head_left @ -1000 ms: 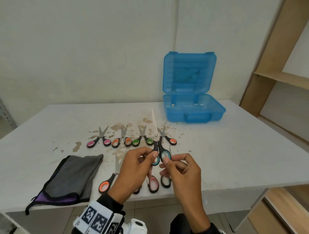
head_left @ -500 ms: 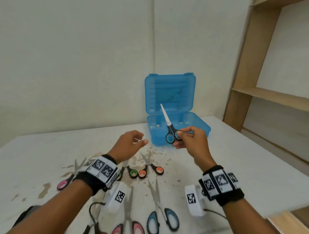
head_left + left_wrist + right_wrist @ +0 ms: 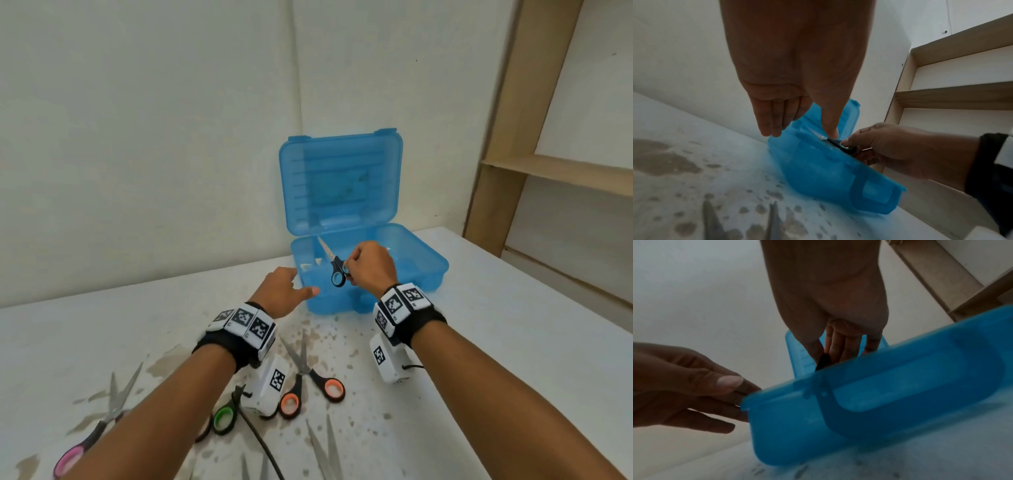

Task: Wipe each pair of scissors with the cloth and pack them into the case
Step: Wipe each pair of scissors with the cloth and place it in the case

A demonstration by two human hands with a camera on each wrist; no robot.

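Observation:
My right hand (image 3: 368,265) pinches the handle of the blue-and-black scissors (image 3: 334,267) and holds them over the open tray of the blue plastic case (image 3: 424,263), blades pointing up and to the far left. The same scissors (image 3: 830,140) show in the left wrist view above the case (image 3: 818,170). My left hand (image 3: 284,289) hovers open at the case's front left corner, fingers straight; whether it touches the case I cannot tell. The case lid (image 3: 340,181) stands upright. In the right wrist view the scissors handle (image 3: 823,361) sits between my fingers behind the case wall (image 3: 900,394).
Orange-handled scissors (image 3: 310,383), green-handled scissors (image 3: 224,416) and pink-handled scissors (image 3: 92,435) lie on the stained white table (image 3: 496,342) near my forearms. More blade tips (image 3: 322,445) poke in at the bottom edge. A wooden shelf unit (image 3: 555,171) stands at the right.
My right hand carried the blue-and-black scissors from near my body forward to above the case tray. My left hand let go of them and reached to the case's front left corner.

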